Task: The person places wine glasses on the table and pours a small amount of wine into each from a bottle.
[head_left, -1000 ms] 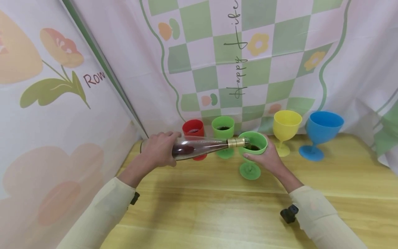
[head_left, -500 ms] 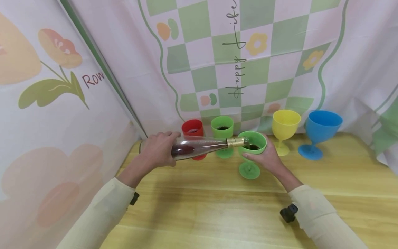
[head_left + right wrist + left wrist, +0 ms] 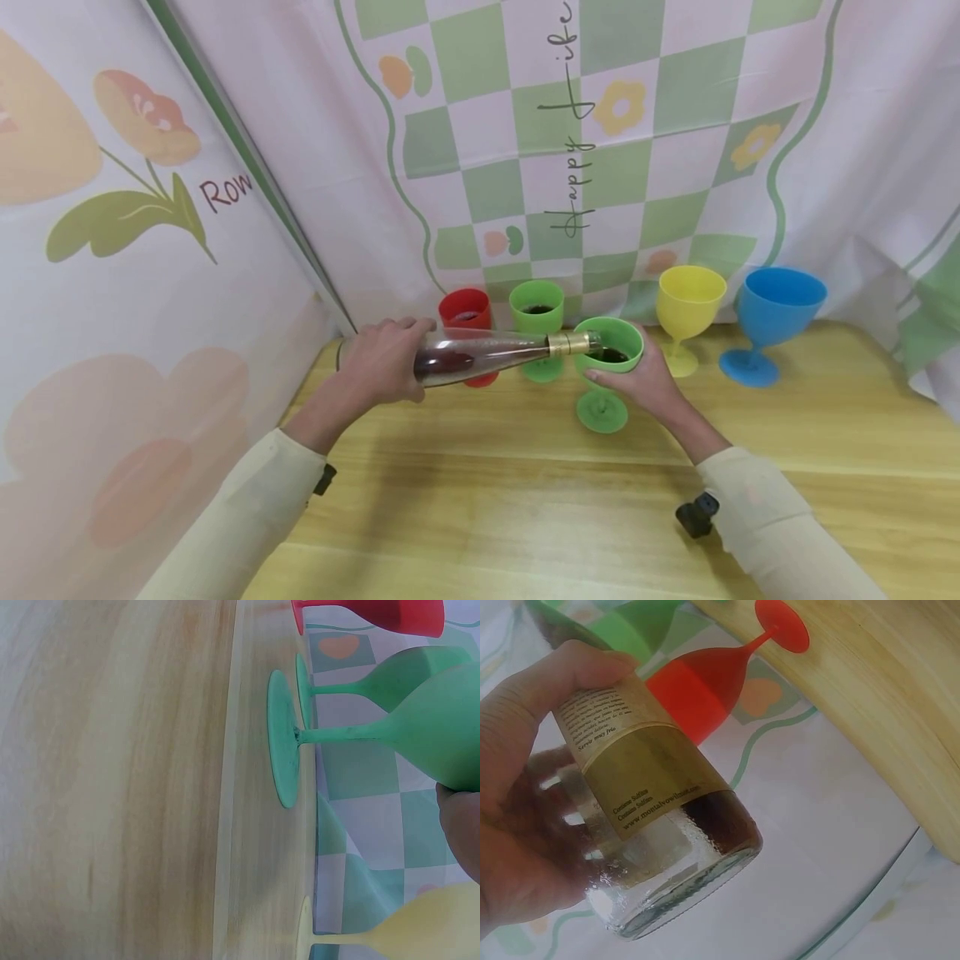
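My left hand (image 3: 386, 358) grips a clear glass wine bottle (image 3: 487, 354) round its body and holds it nearly level. Its gold-banded neck points right, with the mouth over the rim of a green goblet (image 3: 602, 412). Dark liquid lies in that goblet and in the bottle. The bottle's label (image 3: 656, 780) and thick base show in the left wrist view. My right hand (image 3: 648, 379) holds the goblet by its bowl, thumb on the near side. In the right wrist view only a fingertip (image 3: 461, 825) touches the goblet's bowl (image 3: 442, 727).
Behind the bottle stand a red goblet (image 3: 465, 307) and a second green goblet (image 3: 537, 315), both with dark liquid inside. A yellow goblet (image 3: 692, 300) and a blue goblet (image 3: 782, 308) stand to the right on the wooden table (image 3: 480, 517). A printed curtain (image 3: 480, 133) hangs close behind.
Both hands, the bottle and the held goblet keep practically the same places. The whole view shifts only very slightly.
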Tool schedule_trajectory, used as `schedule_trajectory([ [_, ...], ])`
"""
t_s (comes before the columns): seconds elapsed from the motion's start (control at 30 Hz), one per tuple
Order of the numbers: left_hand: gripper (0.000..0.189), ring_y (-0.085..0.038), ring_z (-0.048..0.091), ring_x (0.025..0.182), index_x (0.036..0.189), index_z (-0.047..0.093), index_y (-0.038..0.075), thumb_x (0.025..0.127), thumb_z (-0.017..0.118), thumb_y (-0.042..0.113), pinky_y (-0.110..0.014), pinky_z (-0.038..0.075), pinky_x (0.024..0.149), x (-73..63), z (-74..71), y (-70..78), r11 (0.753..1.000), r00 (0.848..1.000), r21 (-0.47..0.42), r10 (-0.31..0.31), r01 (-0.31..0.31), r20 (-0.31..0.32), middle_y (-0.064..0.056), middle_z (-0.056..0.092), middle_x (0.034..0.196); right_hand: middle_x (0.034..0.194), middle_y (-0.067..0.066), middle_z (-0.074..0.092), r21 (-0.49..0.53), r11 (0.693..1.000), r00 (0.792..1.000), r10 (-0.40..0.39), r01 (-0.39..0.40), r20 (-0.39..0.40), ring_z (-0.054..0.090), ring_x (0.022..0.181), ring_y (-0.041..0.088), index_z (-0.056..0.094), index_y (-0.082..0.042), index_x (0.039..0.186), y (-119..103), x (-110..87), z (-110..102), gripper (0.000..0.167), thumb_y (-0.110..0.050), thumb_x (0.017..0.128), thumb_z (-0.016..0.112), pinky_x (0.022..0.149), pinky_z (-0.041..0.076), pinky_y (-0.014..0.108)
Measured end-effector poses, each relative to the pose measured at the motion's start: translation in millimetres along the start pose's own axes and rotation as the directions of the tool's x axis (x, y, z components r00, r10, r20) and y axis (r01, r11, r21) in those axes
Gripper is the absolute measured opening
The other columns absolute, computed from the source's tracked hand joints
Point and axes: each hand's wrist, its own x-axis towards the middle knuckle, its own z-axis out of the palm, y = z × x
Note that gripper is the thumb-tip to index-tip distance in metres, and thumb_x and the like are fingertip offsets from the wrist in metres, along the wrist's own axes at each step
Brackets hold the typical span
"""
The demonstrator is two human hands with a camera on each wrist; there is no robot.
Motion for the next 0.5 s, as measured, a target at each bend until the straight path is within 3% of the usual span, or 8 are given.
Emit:
schedule_trajectory([
  [0.23, 0.086, -0.027, 0.064, 0.098, 0.140, 0.053, 0.017, 0.063, 0.092, 0.027, -0.046, 0.056, 0.085, -0.5, 3.2, -0.4, 1.000, 1.000, -0.011, 0.003, -0.003, -0.004, -0.008, 0.069, 0.124, 0.120, -0.024, 0.057, -0.007, 1.000, 1.000, 0.000, 0.000, -0.001, 0.056, 0.110, -0.006, 0.048, 0.005, 0.141, 0.8, -0.2, 0.0, 0.076, 0.009, 0.073, 0.082, 0.094, 0.050, 0.013],
  [0.5, 0.086, -0.022, 0.063, 0.088, 0.137, 0.055, 0.017, 0.061, 0.092, 0.027, -0.039, 0.055, 0.072, -2.2, 15.6, 0.4, 0.999, 1.000, -0.039, -0.009, 0.008, -0.022, -0.004, 0.070, 0.114, 0.119, -0.023, 0.056, -0.027, 0.999, 1.000, 0.024, -0.024, -0.009, 0.056, 0.109, -0.007, 0.047, 0.003, 0.143, 0.0, -0.9, -0.6, 0.078, 0.006, 0.074, 0.083, 0.092, 0.048, 0.010],
])
